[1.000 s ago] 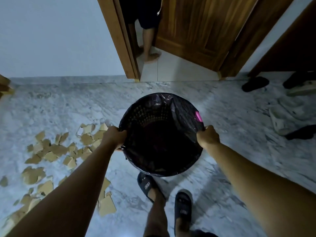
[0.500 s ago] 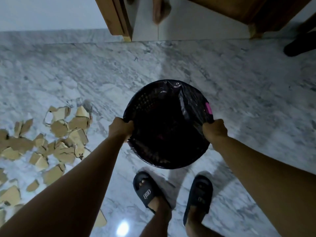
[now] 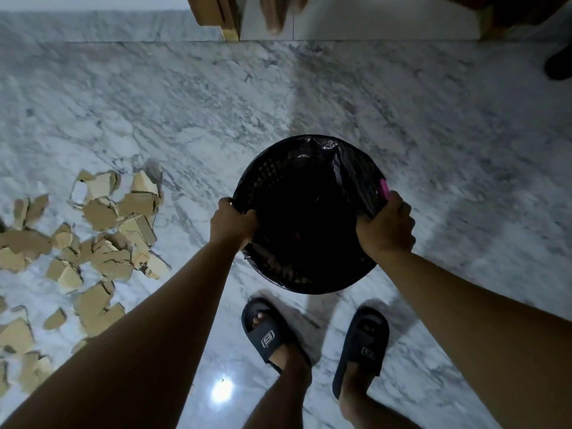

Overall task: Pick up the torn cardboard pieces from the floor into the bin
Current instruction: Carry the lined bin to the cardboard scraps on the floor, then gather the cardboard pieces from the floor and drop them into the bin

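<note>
Right, both hands are on the black bin (image 3: 303, 275), seen from straight above in the middle of the view. The left hand (image 3: 232, 222) grips the left rim, fingers curled over the edge and bunching the black bin liner (image 3: 346, 159). The right hand (image 3: 387, 226) grips the right rim the same way, fingers wrapped tight round it, just beside a small pink tab (image 3: 383, 188) on the edge. Whether the bin stands on the floor or hangs just above it, I cannot tell. Its inside is too dark to read.

Over on the left, the torn cardboard pieces (image 3: 102, 239) lie scattered across the white marble floor (image 3: 309, 97), a loose heap of tan scraps running down to the near left edge, apart from the bin. Near the camera, two feet in dark blue slides (image 3: 266, 331) stand just this side of the bin. A ceiling light glints off the floor (image 3: 221, 391) between the legs. At the far edge, a wooden door frame (image 3: 216, 13), another person's bare foot (image 3: 275, 13) beside it, and a dark shoe (image 3: 558, 65) far right.
</note>
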`<state>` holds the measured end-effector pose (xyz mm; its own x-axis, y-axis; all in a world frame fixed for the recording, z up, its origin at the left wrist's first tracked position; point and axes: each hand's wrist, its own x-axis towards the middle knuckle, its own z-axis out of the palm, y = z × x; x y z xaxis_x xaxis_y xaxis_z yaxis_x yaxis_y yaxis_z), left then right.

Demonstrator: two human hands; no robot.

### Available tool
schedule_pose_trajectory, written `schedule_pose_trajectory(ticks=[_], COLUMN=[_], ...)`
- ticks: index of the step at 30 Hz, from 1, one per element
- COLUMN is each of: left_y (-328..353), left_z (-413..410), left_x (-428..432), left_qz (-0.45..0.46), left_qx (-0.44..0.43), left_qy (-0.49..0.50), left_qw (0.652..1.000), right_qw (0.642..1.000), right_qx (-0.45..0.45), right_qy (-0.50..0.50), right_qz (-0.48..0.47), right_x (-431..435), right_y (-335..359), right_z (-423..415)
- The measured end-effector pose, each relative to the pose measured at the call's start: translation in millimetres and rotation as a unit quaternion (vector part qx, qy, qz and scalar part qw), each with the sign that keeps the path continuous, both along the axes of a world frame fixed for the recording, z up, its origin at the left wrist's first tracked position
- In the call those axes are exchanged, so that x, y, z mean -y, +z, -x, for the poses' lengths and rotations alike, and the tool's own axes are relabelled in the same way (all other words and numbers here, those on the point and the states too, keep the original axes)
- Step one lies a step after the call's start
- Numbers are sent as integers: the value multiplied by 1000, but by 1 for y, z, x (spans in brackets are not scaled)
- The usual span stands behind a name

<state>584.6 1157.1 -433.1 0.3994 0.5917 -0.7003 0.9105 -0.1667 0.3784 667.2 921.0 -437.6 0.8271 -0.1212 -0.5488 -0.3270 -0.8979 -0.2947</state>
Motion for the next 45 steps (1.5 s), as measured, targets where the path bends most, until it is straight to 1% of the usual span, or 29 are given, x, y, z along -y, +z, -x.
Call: schedule_pose_trajectory(ticks=[3,6,10,13,14,16,18,19,20,23,27,30,36,40,42,45], left_y=[21,49,97,139,154,200,229,251,265,315,356,377,382,369,358,327], left_z=[-4,3,37,78,97,158,202,239,264,365,483,572,708,756,768,776], left_x=[-1,-4,-10,-8,-8,-7,-2,1,5,16,34,39,18,-4,-13,-31], left_qz=[-2,11,4,3,-1,-16,-31,-35,-33,-56,-59,-58,-51,-38,-28,-9], left_qx=[16,28,54,73,83,88,84,77,71,40,7,-6,-26,-39,-45,-63], left_qy=[-17,-12,26,73,96,149,182,208,225,276,325,346,319,291,277,249], left_qw=[1000,999,998,995,992,985,979,974,971,959,944,936,946,955,959,967], right_qw=[996,985,956,927,914,877,848,822,803,745,684,665,657,642,634,633], right_qx=[25,2,-58,-64,-67,-83,-92,-99,-109,-131,-137,-139,-129,-142,-150,-154], right_qy=[80,167,279,360,392,468,518,558,584,653,716,734,743,753,758,758], right_qz=[-14,-43,-68,-79,-75,-70,-57,-49,-35,-34,-34,-26,1,14,24,44], right_x=[-14,-28,-56,-74,-81,-102,-117,-127,-132,-151,-162,-175,-200,-221,-227,-244], right_y=[22,48,97,133,149,188,217,235,248,296,337,358,361,348,337,308], right_z=[-1,2,19,40,50,86,114,140,159,241,338,415,540,588,600,607])
